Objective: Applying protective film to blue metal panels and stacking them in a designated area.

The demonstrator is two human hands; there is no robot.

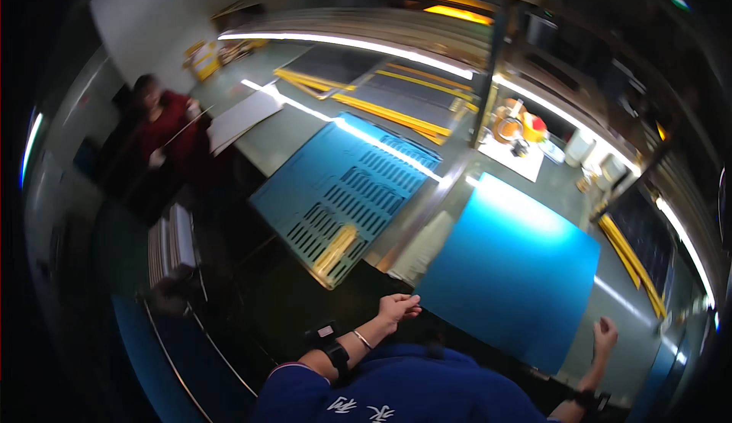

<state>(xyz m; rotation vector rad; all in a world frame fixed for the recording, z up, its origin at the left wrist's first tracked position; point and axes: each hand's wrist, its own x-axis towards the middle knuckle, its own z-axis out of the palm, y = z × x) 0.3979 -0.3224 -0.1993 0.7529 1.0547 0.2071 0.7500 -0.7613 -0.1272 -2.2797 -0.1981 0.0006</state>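
Note:
A smooth, plain blue sheet point(511, 270) lies on the worktable in front of me, glossy where the lamp shines on its far part. At its near left corner my left hand point(399, 308) is closed, fingertips pinching the edge. My right hand point(605, 337) is off the sheet's right side, apart from it, with fingers loosely bent and nothing visible in them. Left of the sheet lies a blue slotted panel point(351, 186) with rows of dark slots. A yellowish bundle or strip point(335, 251) rests on the panel's near corner.
A person in dark red point(168, 122) stands at the left beside a pale board point(244, 118). Yellow-edged dark panels point(404, 99) lie at the back. Bright lamp tubes and a dark post point(492, 72) cross above the table. Jars and tools point(518, 129) stand behind the sheet.

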